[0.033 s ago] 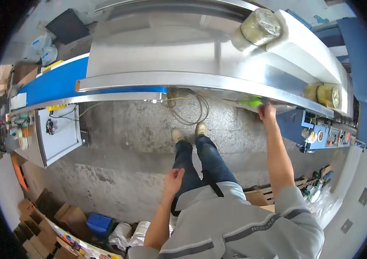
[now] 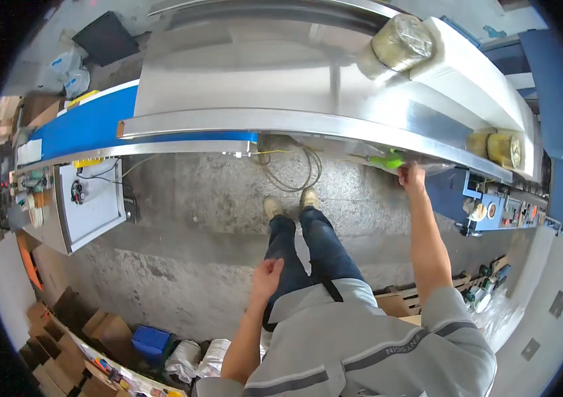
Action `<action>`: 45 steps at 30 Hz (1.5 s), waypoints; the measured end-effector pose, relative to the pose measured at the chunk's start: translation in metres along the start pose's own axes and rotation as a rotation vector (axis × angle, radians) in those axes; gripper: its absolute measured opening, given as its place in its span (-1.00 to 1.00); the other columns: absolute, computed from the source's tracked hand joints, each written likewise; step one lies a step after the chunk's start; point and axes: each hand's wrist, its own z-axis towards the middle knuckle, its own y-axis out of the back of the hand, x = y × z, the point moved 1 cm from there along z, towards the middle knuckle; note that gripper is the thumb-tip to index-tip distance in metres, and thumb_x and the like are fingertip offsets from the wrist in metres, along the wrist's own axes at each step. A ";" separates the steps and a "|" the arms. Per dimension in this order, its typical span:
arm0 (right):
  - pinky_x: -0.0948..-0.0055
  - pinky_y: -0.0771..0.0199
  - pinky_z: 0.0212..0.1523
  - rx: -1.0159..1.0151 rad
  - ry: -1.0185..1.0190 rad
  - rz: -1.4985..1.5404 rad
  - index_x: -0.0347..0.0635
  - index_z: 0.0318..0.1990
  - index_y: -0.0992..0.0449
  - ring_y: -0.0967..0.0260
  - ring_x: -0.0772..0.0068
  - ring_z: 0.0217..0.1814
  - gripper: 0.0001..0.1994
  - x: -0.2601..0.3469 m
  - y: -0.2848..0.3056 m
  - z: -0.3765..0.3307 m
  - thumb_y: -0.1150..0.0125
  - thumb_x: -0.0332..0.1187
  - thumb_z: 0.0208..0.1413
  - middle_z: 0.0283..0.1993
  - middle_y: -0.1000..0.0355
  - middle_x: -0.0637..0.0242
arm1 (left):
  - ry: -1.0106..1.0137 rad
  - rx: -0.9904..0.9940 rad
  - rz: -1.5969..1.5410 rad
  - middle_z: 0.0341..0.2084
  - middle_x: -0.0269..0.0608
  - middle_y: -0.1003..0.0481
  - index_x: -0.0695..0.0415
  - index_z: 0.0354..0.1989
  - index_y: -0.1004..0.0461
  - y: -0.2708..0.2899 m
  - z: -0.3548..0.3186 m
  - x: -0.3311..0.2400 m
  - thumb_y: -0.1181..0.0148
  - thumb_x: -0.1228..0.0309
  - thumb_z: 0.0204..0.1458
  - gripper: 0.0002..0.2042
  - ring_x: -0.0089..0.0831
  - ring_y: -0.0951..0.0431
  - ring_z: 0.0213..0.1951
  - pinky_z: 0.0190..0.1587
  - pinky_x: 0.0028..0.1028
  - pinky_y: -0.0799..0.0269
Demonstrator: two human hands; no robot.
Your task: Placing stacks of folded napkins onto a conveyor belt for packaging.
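My right hand (image 2: 412,175) reaches out to the front edge of the steel table (image 2: 248,73), its fingers closed. A bright green tool (image 2: 386,159) with a thin, pale tip pointing left sits at those fingertips, just below the table's front rail. It appears gripped by its right end; its exact kind is too small to tell. Clear film shows around the hand and tool. My left hand (image 2: 267,276) hangs over my left thigh, fingers curled in, with nothing visible in them.
Wrapped yellowish rolls (image 2: 400,43) and a long white block (image 2: 470,73) rest at the table's right. A blue-topped bench (image 2: 89,135) adjoins on the left. A coiled cable (image 2: 308,169) lies on the floor by my shoes. Cardboard boxes (image 2: 106,331) stand behind, lower left.
The green tool has shifted slightly down and right, along with my right hand, and its outline has turned a little. My left hand stays where it was.
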 end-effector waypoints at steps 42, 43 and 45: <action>0.52 -0.49 -0.47 0.102 0.137 -0.064 -0.35 0.37 0.01 -0.48 0.54 -0.40 -0.18 -0.013 -0.001 -0.143 -0.35 -0.19 0.10 -0.32 -0.47 0.33 | -0.357 0.086 0.176 -0.57 -0.07 -0.52 0.31 -0.36 -0.53 0.075 0.015 -0.059 -0.20 0.12 0.11 -0.61 -0.36 -0.49 -0.49 -0.35 -0.38 -0.40; 0.54 -0.46 -0.51 0.095 0.176 -0.058 -0.37 0.34 -0.06 -0.46 0.54 -0.45 -0.21 -0.011 -0.002 -0.137 -0.37 -0.18 0.08 -0.33 -0.47 0.28 | -0.317 0.093 0.144 -0.58 -0.09 -0.51 0.31 -0.37 -0.53 0.074 0.017 -0.060 -0.21 0.13 0.11 -0.62 -0.39 -0.48 -0.49 -0.36 -0.39 -0.39; 0.54 -0.43 -0.56 0.142 0.191 -0.046 -0.36 0.31 -0.14 -0.44 0.53 -0.49 -0.21 -0.004 -0.008 -0.134 -0.40 -0.14 0.04 -0.32 -0.48 0.22 | -0.324 0.097 0.147 -0.60 -0.12 -0.50 0.31 -0.37 -0.53 0.068 0.019 -0.062 -0.22 0.15 0.10 -0.63 -0.43 -0.45 -0.50 -0.37 -0.42 -0.38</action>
